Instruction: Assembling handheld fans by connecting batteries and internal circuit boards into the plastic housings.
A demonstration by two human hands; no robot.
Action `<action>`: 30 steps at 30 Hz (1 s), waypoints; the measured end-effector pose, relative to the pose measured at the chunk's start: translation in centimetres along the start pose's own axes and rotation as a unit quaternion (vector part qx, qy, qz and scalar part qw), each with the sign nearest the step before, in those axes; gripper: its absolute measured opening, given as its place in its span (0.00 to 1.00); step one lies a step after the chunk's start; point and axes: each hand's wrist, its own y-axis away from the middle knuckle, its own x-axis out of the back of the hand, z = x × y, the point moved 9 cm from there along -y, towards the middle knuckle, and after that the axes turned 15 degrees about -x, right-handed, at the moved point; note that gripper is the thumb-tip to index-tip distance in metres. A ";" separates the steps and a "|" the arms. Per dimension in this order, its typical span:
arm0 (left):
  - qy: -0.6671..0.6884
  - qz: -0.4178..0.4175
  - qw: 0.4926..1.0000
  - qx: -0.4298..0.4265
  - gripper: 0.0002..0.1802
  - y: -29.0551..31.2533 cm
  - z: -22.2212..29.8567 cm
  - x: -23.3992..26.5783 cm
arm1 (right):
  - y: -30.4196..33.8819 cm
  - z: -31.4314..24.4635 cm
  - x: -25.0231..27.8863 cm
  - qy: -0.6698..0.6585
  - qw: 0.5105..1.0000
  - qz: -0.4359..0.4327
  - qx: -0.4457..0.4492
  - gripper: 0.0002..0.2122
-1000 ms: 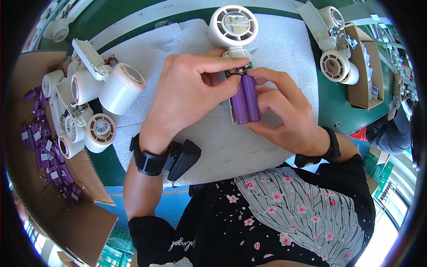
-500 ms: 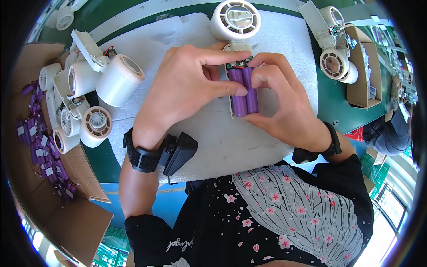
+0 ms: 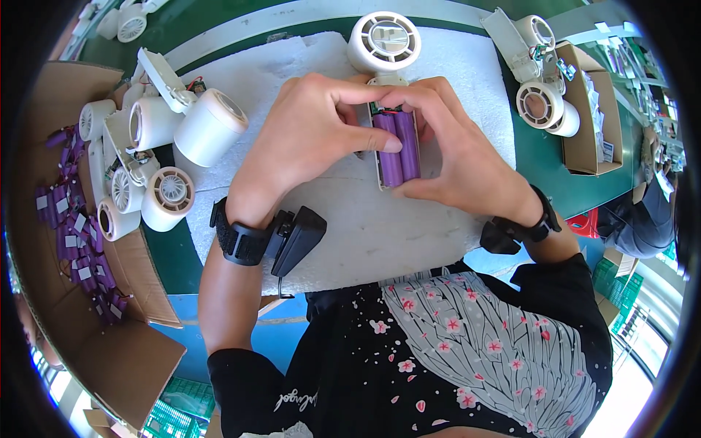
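Left hand (image 3: 310, 131): your thumb's flat on the nearer purple cell, index reaching over the handle's top, gap between them half open; can't tell if you're gripping.
Right hand (image 3: 471, 150): spread in a wide C, thumb by the pack's bottom end, index up top near your other fingertip; can't tell if it's clamped.
Purple battery pack (image 3: 408, 150): lying in the open white handle (image 3: 379, 179), below the round fan head (image 3: 385, 42).
Since half a second ago: right index straightened upward, handle's right rim now visible, left thumb same spot.
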 end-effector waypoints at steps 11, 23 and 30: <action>0.002 0.010 1.000 0.013 0.25 -0.3 -0.1 0.3 | -0.5 0.2 0.0 0.024 0.999 0.020 0.009 0.36; -0.015 0.050 0.995 -0.084 0.25 0.2 2.1 -0.6 | -0.5 0.8 2.1 -0.015 0.995 0.101 -0.016 0.08; -0.044 0.059 0.988 -0.135 0.27 0.0 2.4 -0.7 | 0.1 -0.6 2.3 0.100 0.988 0.106 0.044 0.08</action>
